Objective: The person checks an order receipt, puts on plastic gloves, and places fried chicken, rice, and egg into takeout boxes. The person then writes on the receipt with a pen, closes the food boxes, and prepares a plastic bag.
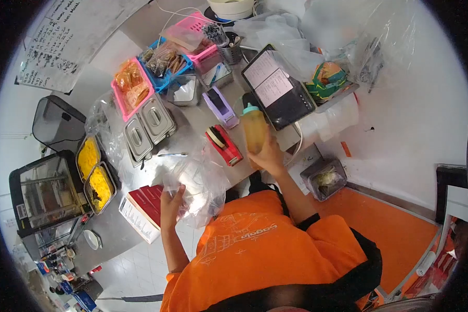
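Observation:
My right hand [268, 155] is wrapped round the lower part of a squeeze bottle [254, 129] with a teal cap and yellowish contents, tilted slightly above the table's front edge. My left hand [172, 202] grips a clear plastic bag [200, 190], which spreads out between the hand and my orange shirt. Whether anything lies inside the bag I cannot tell. A red tape dispenser [223, 145] stands just left of the bottle, with a purple tape dispenser [220, 107] behind it. Beneath my left hand lies a dark red booklet with white pages [144, 205].
Lidded steel containers [150, 127], a pink basket [132, 88] and a blue basket [166, 65] line the table's back. A tablet [278, 88] leans at the right. Trays of yellow food [100, 187] stand left, beside a glass-fronted cabinet [47, 192]. A bin [324, 179] is on the floor.

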Demonstrator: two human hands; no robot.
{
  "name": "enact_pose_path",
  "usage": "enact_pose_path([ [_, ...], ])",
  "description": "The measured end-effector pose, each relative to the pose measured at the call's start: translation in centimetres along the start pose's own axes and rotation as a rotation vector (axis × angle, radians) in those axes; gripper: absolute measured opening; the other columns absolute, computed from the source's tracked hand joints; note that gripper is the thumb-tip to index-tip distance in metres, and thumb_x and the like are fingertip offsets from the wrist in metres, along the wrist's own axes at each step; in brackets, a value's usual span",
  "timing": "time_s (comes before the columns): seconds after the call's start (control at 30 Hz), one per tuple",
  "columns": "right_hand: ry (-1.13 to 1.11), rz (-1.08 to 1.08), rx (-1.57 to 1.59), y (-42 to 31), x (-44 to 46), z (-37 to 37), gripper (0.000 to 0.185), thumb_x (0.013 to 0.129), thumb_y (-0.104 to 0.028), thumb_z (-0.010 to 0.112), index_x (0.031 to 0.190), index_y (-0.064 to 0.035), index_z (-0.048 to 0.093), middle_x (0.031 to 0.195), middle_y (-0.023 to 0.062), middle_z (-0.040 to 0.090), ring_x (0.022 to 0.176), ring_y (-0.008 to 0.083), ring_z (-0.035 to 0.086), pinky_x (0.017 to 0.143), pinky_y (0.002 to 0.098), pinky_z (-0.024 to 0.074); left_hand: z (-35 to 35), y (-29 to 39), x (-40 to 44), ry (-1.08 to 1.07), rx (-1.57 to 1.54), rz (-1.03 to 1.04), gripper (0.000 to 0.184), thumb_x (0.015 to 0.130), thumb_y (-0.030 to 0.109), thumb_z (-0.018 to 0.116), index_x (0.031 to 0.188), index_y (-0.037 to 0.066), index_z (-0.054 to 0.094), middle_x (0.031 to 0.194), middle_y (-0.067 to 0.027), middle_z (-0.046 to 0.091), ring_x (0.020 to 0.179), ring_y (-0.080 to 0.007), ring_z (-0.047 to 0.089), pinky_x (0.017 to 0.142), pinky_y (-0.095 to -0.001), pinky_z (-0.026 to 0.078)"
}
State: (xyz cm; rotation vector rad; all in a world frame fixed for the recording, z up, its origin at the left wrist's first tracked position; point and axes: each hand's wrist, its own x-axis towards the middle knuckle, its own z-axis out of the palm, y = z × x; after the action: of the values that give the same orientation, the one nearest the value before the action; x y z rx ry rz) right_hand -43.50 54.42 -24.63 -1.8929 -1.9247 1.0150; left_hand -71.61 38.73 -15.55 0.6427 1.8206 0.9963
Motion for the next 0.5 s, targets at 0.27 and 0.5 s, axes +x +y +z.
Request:
enact_pose_path([
  [0.27, -0.188, -0.411, 0.883, -1.0, -5.5, -1.3, 0.103, 0.071, -0.014, 0.081, 0.145, -0.0028, 0.011, 0.138, 0.0166, 0.037, 0.13, 0.0257, 0.038, 0.107, 0.0418, 0.0332, -1.7, -2.4, -1.7, 0.06, 0.257, -0.007, 0.052, 0.083, 0.023, 0.072, 0.119, -0.005, 0.046, 0.082, -0.0106, 0.058, 0.066, -0.02, 0.057, 0.061, -0.0322, 0.046],
  [0.5, -0.149, -0.708, 0.796, -8.7, -6.7, 0.7, 0.112, 0.054, -0.023, 0.087, 0.143, -0.0051, 0.02, 0.134, 0.0099, 0.042, 0.128, 0.021, 0.036, 0.11, 0.0384, 0.0244, 0.5, -0.2, 1.4, -0.105, 0.625, 0.85, 0.077, 0.072, 0.014, 0.078, 0.139, 0.004, 0.041, 0.135, -0.0227, 0.044, 0.122, -0.0376, 0.044, 0.104, -0.0447, 0.033],
])
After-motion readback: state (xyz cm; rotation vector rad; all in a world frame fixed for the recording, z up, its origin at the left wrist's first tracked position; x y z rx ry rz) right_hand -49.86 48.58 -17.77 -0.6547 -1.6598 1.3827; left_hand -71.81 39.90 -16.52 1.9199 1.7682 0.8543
